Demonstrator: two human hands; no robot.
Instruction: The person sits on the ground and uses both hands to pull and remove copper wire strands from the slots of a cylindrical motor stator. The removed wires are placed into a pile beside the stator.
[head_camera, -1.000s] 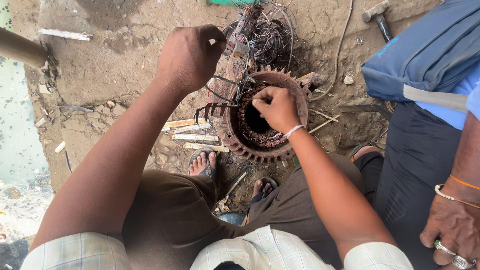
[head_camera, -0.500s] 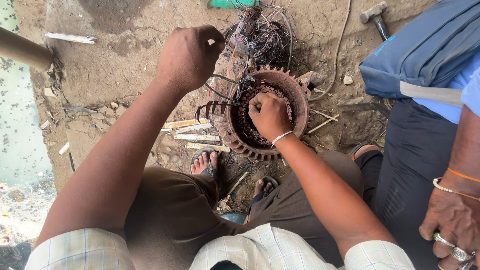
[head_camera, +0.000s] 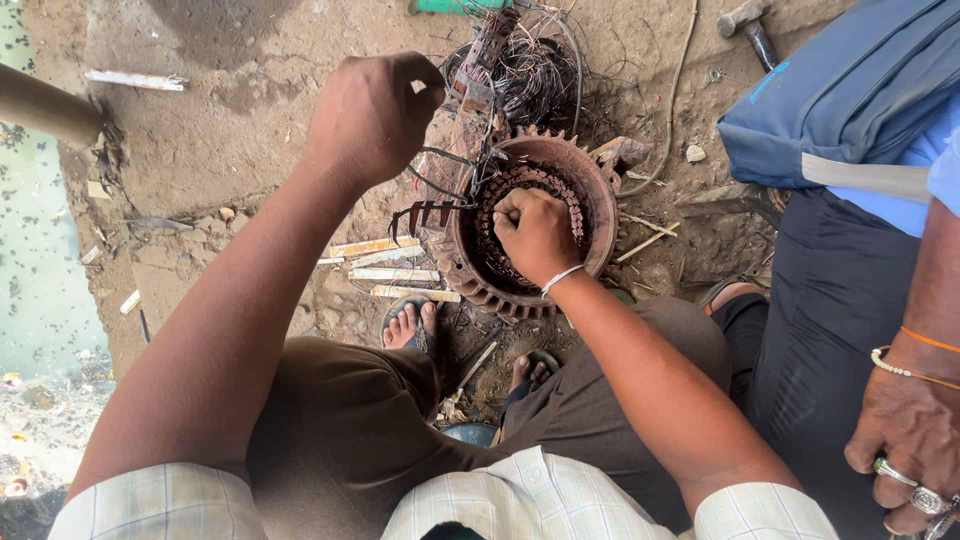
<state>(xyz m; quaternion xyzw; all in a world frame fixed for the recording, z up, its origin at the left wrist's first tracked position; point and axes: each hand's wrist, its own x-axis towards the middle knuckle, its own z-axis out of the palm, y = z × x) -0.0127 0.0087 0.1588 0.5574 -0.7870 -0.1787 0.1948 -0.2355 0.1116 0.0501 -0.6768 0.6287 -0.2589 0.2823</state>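
A rusty round motor stator (head_camera: 590, 190) with a toothed rim sits on the dirt between my feet. My right hand (head_camera: 535, 232) is closed in a fist inside its bore, gripping the copper winding (head_camera: 545, 180) there. My left hand (head_camera: 372, 115) is raised to the upper left of the stator, closed on a small pale piece at its fingertips; dark wires (head_camera: 440, 160) run from just under it to the stator. A tangle of pulled copper wire (head_camera: 530, 75) lies behind the stator.
Several pale wooden strips (head_camera: 385, 270) lie left of the stator. A hammer (head_camera: 745, 25) rests at the top right. A person in dark trousers with a blue bag (head_camera: 850, 95) stands at the right, a ringed hand (head_camera: 910, 440) hanging down. A pipe (head_camera: 45, 105) juts in at left.
My right hand has shifted slightly within the stator bore, still fisted on the winding. My left hand stays raised in about the same place.
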